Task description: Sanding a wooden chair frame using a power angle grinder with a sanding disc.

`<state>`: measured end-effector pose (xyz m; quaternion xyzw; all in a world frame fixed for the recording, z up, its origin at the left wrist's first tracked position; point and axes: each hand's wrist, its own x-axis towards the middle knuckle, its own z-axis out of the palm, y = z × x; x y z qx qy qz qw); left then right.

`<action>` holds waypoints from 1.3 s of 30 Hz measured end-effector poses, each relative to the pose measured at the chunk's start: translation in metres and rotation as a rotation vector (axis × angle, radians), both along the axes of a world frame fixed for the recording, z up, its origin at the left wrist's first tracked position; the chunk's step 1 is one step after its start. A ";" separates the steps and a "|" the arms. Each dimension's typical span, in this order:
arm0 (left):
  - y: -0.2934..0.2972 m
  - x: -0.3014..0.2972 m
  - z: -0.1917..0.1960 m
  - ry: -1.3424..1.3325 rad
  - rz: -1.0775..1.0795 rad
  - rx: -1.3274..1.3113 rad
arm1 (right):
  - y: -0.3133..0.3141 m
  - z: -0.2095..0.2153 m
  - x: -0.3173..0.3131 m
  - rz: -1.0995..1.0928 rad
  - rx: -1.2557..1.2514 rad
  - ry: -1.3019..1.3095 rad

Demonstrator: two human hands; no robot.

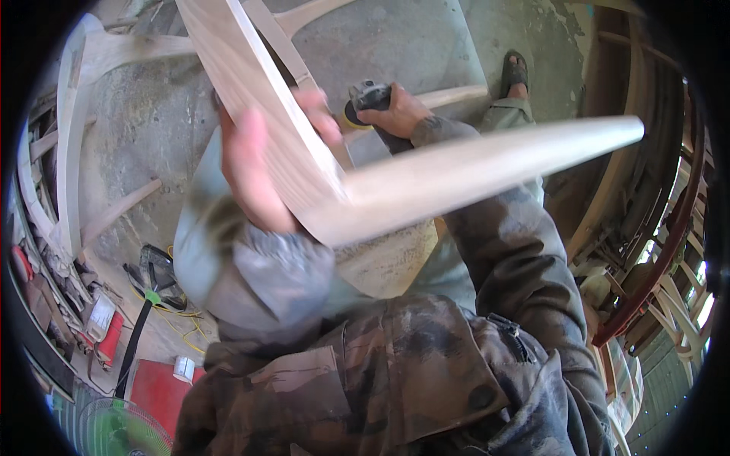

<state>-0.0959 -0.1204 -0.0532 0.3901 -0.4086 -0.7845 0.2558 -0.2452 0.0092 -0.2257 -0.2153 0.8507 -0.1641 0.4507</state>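
My left hand (257, 175) is wrapped round a pale, L-shaped wooden frame piece (471, 178), gripping its wider arm near the corner. The other arm of the piece tapers off to the right, passing above my right forearm. Beyond it, my right hand (403, 114) is closed round a small power sander (369, 96) with a dark body and a yellow pad edge. The sander's pad sits close to another light wooden part lying below; whether they touch I cannot tell. My left hand and the frame piece are slightly blurred.
Curved wooden frame parts (71, 144) stand at the left, and more wood is stacked at the right. Lower left are a black tool with a green band (154, 285), a yellow cord (194, 323), a red board (158, 391) and a green fan (122, 429). My sandalled foot (515, 74) rests at upper right.
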 end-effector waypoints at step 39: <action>0.047 0.032 -0.013 0.056 -0.159 -0.141 | 0.010 0.007 0.037 -0.004 0.051 -0.142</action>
